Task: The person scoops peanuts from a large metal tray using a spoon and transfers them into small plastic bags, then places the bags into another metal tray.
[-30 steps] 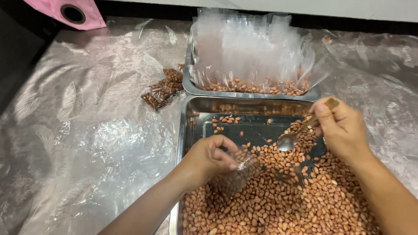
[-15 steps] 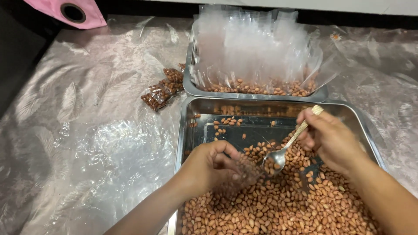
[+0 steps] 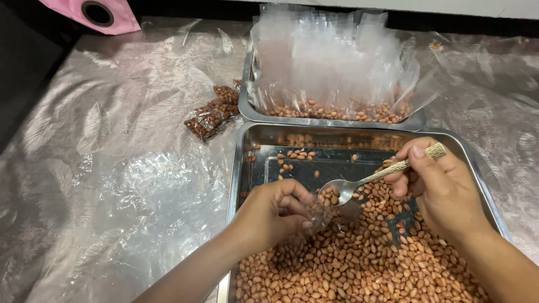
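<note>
Glossy clear plastic sheeting is covering the table (image 3: pixel 112 185), crinkled and catching the light across the left of the frame. At lower centre a rectangular steel tray (image 3: pixel 247 151) is sitting heaped with reddish-brown peanuts (image 3: pixel 365 264), its upper part showing bare shiny metal. The left hand (image 3: pixel 272 216) is hovering over the nuts at centre, fingers pinching a small clear bag (image 3: pixel 328 216). The right hand (image 3: pixel 443 188), at centre right, is gripping the patterned handle of a metal spoon (image 3: pixel 342 188), fingers closed around it, the bowl carrying peanuts right at the bag's mouth. Behind, at upper centre, a second steel tray (image 3: pixel 331 120) is holding upright clear bags (image 3: pixel 331 62) with peanuts in their bottoms. Filled packets (image 3: pixel 213 112) are lying on the sheeting, upper left of the trays, and a pink object (image 3: pixel 106 14) is poking in at top left.
</note>
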